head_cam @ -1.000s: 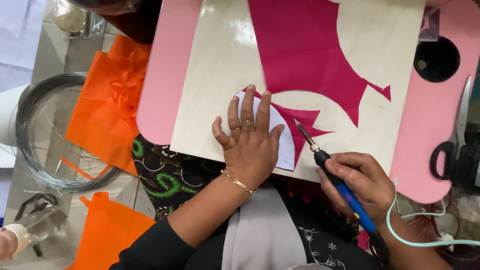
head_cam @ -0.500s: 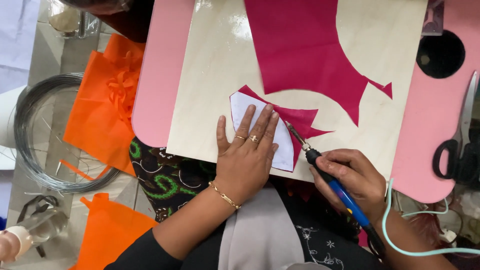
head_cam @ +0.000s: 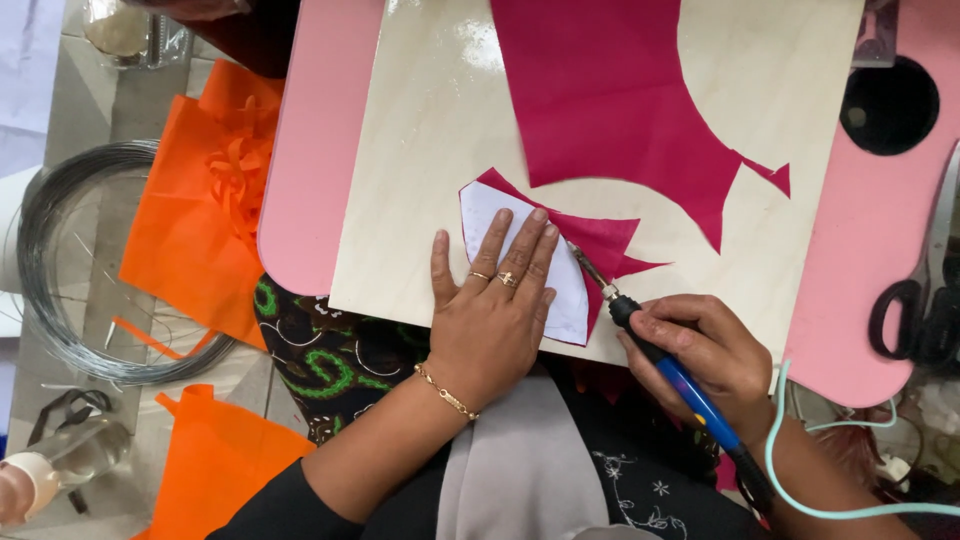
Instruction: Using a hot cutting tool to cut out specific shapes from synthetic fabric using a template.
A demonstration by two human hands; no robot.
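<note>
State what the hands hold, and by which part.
The right hand grips a corded hot-tip cutting tool by its blue-and-black handle. The left hand holds nothing, pressing flat on the white paper template.

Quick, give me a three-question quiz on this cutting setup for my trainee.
1. True or false: the left hand presses flat on the white paper template.
2. What does the right hand hold?
3. Where do the black scissors lie: A) on the wooden board, B) on the pink table at the right edge?

Key: 1 true. 2 A blue-handled hot-tip cutting tool, its tip at the magenta fabric. 3 B.
</note>
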